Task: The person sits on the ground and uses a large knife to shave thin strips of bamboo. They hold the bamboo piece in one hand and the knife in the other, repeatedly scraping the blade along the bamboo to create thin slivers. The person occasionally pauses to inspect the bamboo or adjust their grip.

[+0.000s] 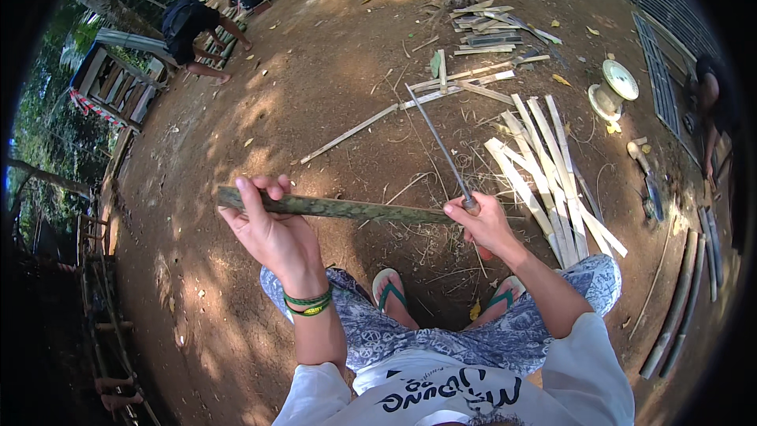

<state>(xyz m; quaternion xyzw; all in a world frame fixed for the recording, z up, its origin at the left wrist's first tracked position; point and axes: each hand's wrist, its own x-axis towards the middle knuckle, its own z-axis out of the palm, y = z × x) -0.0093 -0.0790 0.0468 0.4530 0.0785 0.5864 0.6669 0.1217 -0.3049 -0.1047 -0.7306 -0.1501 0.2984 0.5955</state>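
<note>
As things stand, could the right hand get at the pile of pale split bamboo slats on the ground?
Probably not as is: the right hand is shut on a long knife, and the pale bamboo slats lie on the ground beyond it, though nothing blocks the way.

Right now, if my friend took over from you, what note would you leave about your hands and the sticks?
Left hand: gripping the green bamboo strip near one end, held level above the feet.
Right hand: closed on the handle of the long knife, blade pointing up and away; it meets the strip's other end.
Done: pale split strips piled on the dirt to the right.
Left: this strip still looks green and unfinished.
</note>
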